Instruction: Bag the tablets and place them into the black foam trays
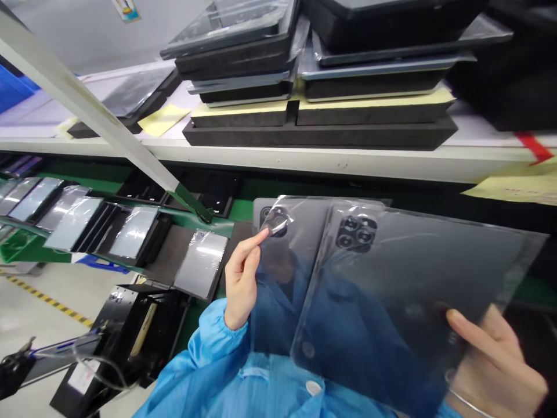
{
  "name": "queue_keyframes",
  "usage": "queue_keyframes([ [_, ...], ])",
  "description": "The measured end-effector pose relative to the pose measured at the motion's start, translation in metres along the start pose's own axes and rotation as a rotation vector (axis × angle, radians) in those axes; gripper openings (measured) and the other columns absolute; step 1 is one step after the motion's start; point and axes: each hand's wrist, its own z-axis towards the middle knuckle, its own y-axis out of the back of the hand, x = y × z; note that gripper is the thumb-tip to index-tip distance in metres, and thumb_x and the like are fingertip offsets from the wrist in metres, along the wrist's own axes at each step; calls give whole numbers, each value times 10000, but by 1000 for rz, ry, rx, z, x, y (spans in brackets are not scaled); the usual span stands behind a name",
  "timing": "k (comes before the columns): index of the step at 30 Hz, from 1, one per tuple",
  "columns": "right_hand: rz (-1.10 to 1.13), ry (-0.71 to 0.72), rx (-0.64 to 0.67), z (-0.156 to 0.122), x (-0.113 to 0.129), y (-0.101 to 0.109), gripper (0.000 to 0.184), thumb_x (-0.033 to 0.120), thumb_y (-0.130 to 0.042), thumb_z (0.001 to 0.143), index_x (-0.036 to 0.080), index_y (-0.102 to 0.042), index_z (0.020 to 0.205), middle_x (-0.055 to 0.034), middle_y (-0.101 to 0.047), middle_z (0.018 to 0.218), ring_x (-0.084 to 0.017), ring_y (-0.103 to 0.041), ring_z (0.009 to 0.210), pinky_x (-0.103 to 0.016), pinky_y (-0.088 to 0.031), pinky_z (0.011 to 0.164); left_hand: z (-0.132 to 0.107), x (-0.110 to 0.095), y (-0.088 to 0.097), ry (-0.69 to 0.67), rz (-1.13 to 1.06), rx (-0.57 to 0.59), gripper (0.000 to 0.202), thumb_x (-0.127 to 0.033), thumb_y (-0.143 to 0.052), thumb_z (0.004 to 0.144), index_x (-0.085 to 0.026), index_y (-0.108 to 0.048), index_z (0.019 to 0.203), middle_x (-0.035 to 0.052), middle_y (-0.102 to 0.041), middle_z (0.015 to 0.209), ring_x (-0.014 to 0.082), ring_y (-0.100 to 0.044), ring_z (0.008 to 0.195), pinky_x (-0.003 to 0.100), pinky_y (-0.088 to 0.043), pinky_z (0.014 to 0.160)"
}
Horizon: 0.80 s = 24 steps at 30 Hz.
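Note:
Two dark grey tablets in clear plastic bags are held up in front of a blue work coat, camera sides facing me. My left hand (243, 278) is closed at the left edge of the left tablet (296, 232), its thumb and forefinger near the camera lenses. The right tablet (400, 278) overlaps it in front. My right hand (496, 354) grips this one near its lower right corner, thumb over the front and the other fingers partly hidden. The bag's loose plastic sticks out past the right tablet's edge.
A white shelf (278, 155) above carries stacked bagged tablets and black foam trays (322, 132). A slanted post (96, 110) stands left. Bagged tablets (202, 261) lie along a green conveyor line. A black machine (126, 342) sits at lower left. Yellow paper (517, 186) hangs at right.

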Motion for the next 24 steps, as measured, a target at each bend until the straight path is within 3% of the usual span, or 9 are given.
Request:
queue_keyframes([
  [4,47,-31,1,-3,3,-4,546,319,-925,486,282,-817,1019,-24,-812,996,-356,-760,1020,-481,-640,951,2,-3,0,8,28,8,268,-429,-612,1016,-332,-802,1178,4,-796,1219,181,-738,1120,268,-577,963],
  [11,52,-55,94,9,4,2,555,331,-975,503,272,-815,1031,-20,-810,955,-325,-772,1002,-435,-620,980,9,8,6,70,82,22,290,-423,-605,1020,-346,-764,1250,-18,-763,1302,159,-706,1173,233,-544,977],
  [15,55,-98,109,14,-3,1,573,340,-982,505,271,-814,1049,-29,-811,995,-322,-767,1019,-426,-619,983,9,14,6,78,82,35,262,-412,-620,1007,-290,-803,1149,16,-792,1200,184,-722,1116,275,-561,963],
  [20,17,-170,92,14,-22,-2,554,363,-939,506,283,-814,1040,-14,-811,1026,-328,-743,1102,-431,-581,1052,5,16,1,101,-23,78,233,-422,-651,984,-261,-819,978,23,-805,1002,178,-741,972,278,-574,896],
  [24,-8,-140,-4,12,-26,-3,534,338,-899,482,302,-818,1009,14,-806,1059,-328,-691,1219,-440,-459,1200,2,13,-1,68,-77,99,249,-438,-658,981,-255,-815,919,18,-793,911,163,-735,880,255,-569,802],
])
